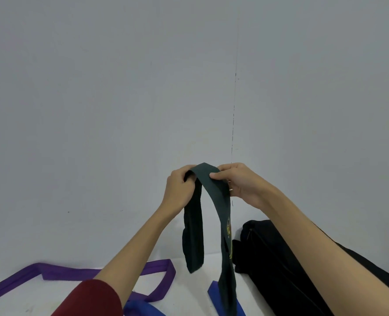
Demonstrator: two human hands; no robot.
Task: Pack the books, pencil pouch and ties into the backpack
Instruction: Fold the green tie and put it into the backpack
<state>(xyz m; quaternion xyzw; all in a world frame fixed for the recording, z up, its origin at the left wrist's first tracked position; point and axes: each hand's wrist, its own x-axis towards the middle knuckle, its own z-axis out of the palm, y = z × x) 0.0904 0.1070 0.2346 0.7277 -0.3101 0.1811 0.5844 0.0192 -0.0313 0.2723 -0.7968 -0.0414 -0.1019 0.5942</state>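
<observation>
Both hands hold a dark green tie (220,208) up in front of the wall, folded over at the top so its two ends hang down. My left hand (179,190) grips the fold's left side, and my right hand (239,181) pinches the right side with the thumb on top. A small crest shows on the tie's longer hanging end. The black backpack (273,263) lies on the white surface at the lower right, partly behind my right forearm. A purple tie (59,273) lies in a loop at the lower left. A blue tie (214,290) lies below the green one.
A plain grey wall (120,99) fills the upper view, with a thin vertical seam right of centre. The white surface (189,293) runs along the bottom. A dark red sleeve covers my left upper arm.
</observation>
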